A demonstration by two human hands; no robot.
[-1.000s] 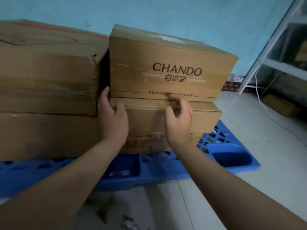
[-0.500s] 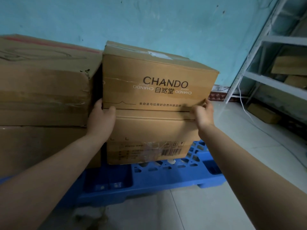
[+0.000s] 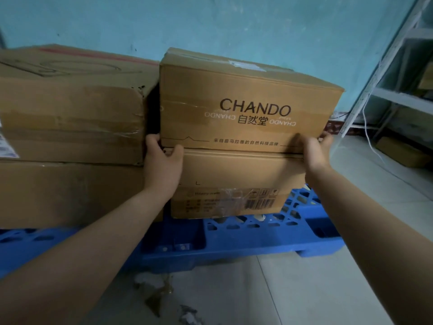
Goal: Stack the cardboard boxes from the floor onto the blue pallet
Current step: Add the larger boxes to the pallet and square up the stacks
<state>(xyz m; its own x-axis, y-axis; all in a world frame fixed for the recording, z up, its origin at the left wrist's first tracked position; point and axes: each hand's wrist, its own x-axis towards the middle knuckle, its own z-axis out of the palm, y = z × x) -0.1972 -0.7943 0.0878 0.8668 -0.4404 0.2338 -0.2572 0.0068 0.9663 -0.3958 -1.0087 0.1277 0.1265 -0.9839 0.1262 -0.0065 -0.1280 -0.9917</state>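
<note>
Two hands grip the CHANDO box (image 3: pixel 246 97) at its bottom corners: left hand (image 3: pixel 161 165) and right hand (image 3: pixel 315 151), fingers (image 3: pixel 152 139) curled round its side edges. The box sits between them on a lower box (image 3: pixel 239 174), just beneath the fingers, on the blue pallet (image 3: pixel 246 238). Two larger boxes (image 3: pixel 70 113) are stacked beside the left hand.

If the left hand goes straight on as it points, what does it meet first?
The left hand grips the CHANDO box; straight on lies the dark gap beside the large box, depth unclear.
</note>
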